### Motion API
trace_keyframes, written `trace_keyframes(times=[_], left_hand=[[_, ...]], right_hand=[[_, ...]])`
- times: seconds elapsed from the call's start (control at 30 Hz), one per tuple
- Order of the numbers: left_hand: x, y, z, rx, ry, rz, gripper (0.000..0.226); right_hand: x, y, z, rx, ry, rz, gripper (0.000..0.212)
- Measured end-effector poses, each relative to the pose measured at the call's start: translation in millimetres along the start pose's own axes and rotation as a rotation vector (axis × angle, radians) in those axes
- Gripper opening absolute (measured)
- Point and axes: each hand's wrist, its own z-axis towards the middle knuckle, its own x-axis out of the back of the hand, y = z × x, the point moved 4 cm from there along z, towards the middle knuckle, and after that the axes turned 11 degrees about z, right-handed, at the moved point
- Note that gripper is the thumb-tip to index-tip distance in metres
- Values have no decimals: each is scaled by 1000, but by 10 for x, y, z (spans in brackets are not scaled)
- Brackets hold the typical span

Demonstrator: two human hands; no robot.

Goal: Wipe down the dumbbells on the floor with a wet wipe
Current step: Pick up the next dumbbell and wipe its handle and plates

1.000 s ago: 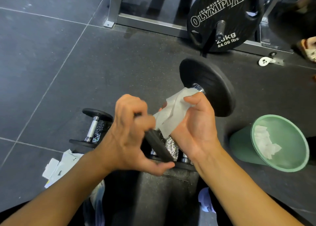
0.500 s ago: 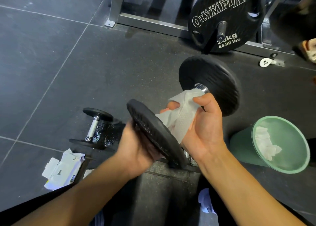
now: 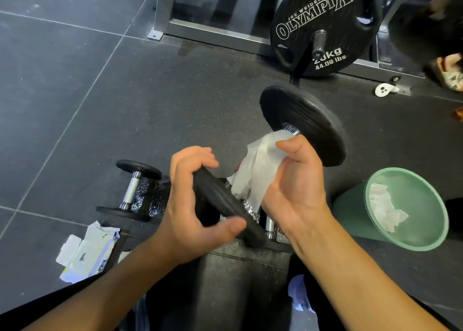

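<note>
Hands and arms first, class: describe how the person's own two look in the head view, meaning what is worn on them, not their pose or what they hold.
Both hands, the left hand and the right hand, are bare: no gloves, rings, watch or wristbands show. Both forearms are uncovered right down to the bottom edge of the picture, with no sleeve reaching them.

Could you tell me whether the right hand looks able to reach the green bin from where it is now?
Probably yes: the green bin lies tipped just beside the right hand, nothing between them, though that hand holds the wet wipe.
</note>
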Motion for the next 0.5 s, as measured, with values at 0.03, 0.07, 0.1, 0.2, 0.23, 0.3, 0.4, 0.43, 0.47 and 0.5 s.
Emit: trace_keyframes(times=[0.03,0.07,0.1,0.2,0.23,0.3,0.4,0.43,0.47,0.5], left_hand=[[7,34,9,-75,1,61,82],[11,58,30,-135,-7,115,84],[12,53,49,-174,-21,153,86],[23,-14,85,-114,-48,117,79],[15,-38,93,-58,-53,77,74],[2,-66,106,75,-39,-16,57],[-15,-131,106,302,-1,-234,52],[-34,-119,126,375,16,-348,53],[-53,-85,157,464,59,-489,52],[-66,-37,187,580,113,-627,49]], right_hand=[[5,-1,4,8,8,7,24],[2,1,1,15,10,27,18],[13,7,0,10,8,46,15],[75,60,6,-43,46,49,20],[108,75,14,-54,59,40,27],[143,97,32,-70,75,34,43],[129,113,20,-96,96,61,46],[105,106,8,-95,95,63,35],[78,90,-9,-85,96,64,23],[47,73,-28,-79,103,70,16]])
